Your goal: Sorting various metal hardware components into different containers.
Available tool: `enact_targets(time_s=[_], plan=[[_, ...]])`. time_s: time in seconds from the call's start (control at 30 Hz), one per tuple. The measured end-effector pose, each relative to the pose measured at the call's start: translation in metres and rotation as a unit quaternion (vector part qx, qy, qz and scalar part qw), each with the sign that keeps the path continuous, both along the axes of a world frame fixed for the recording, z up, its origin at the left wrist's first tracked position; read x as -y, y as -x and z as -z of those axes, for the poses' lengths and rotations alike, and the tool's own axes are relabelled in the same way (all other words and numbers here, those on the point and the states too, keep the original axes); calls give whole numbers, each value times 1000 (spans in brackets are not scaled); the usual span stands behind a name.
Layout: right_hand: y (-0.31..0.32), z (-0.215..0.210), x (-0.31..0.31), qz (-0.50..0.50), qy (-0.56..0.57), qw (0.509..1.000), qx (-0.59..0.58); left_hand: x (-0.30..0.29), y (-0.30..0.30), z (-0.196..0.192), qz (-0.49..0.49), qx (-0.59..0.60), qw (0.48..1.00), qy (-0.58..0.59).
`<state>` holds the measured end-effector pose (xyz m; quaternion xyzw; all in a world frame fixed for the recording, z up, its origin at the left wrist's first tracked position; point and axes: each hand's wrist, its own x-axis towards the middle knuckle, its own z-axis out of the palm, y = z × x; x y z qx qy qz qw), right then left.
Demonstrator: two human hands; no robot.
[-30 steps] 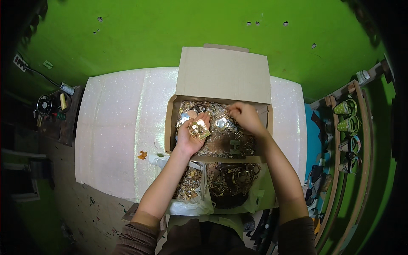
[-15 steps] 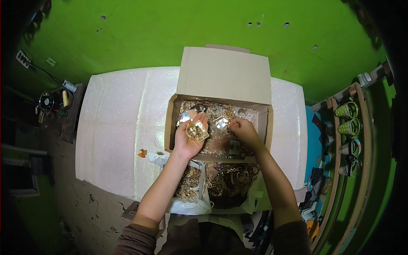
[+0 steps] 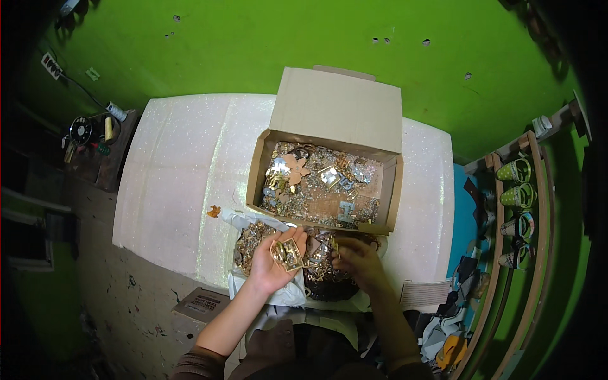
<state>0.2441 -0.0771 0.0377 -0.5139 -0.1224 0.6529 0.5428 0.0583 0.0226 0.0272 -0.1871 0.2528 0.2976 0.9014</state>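
My left hand (image 3: 266,269) lies palm up over the front bags, cupping a few gold-coloured metal buckles (image 3: 290,255), one of them square. To its right, my right hand (image 3: 362,261) is closed, with a small gold-coloured metal piece (image 3: 334,244) at its fingertips. Beyond both hands stands an open cardboard box (image 3: 394,190) with many small metal and shiny trims in it. A peach flower-shaped piece (image 3: 296,168) and a shiny square buckle (image 3: 329,177) lie on top. Below my hands, a white plastic bag (image 3: 288,295) and a darker bag (image 3: 329,290) hold more metal pieces.
The box rests on a sparkly white-covered table (image 3: 183,171) against a green wall (image 3: 240,50). An orange-brown scrap (image 3: 214,211) lies left of the bags. Shoes hang on a wooden rack (image 3: 494,209) at the right. Another carton (image 3: 202,304) sits at the lower left.
Both hands have drawn back from over the box to above the front bags. The right hand now shows a gold-coloured piece at its fingertips. The view has shifted slightly.
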Motion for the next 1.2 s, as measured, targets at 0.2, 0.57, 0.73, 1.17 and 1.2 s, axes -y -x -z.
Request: enact_targets(time_s=[0.2,0.57,0.73,1.17,1.2], plan=[[21,14,28,71,24,996,-40,28,13,18,-13,2,1000,4],[54,25,61,113,53,990,58,36,50,26,19,-31,999,12],[66,35,56,139,42,987,71,24,63,37,14,-21,1000,4],[75,65,29,115,-33,980,157,25,78,39,31,-44,998,-15],[74,70,25,125,-46,976,175,25,76,38,39,-38,998,-10]])
